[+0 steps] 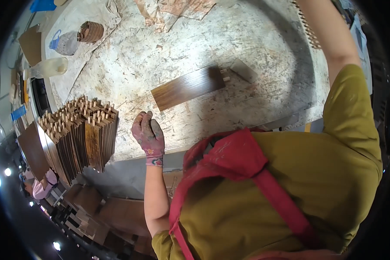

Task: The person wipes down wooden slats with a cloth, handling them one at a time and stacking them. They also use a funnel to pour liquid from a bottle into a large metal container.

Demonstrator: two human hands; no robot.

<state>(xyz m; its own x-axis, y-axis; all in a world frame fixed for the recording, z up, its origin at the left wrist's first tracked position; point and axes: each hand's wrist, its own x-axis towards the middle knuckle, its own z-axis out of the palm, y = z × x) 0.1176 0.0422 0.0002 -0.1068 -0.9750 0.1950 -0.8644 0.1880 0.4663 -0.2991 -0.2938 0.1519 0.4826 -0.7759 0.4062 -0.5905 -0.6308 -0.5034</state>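
Nearby, grey block (244, 70) beside brown panel (188, 87), bottles (50, 68) and dowelled boards (92, 141) leftward.

The desk (130, 65) is chalky white, mottled with brown and grey scuffs. Just off centre toward twelve o'clock, the board (182, 90) is glossy brown with streaked grain, darker toward two o'clock; its dowels (226, 79) are pale cream. The block (244, 70) at one o'clock is grey-brown. At nine o'clock the panel stack (93, 141) is dark brown with amber-streaked faces and tan pegs (97, 117). The left hand (147, 131) wears a dusty-pink glove (148, 141), smudged grey and flowered near the wrist. The jug (66, 43) at ten o'clock is clear with a blue handle. The shirt (333, 173) is mustard-olive, the apron (236, 156) crimson with pale smears.
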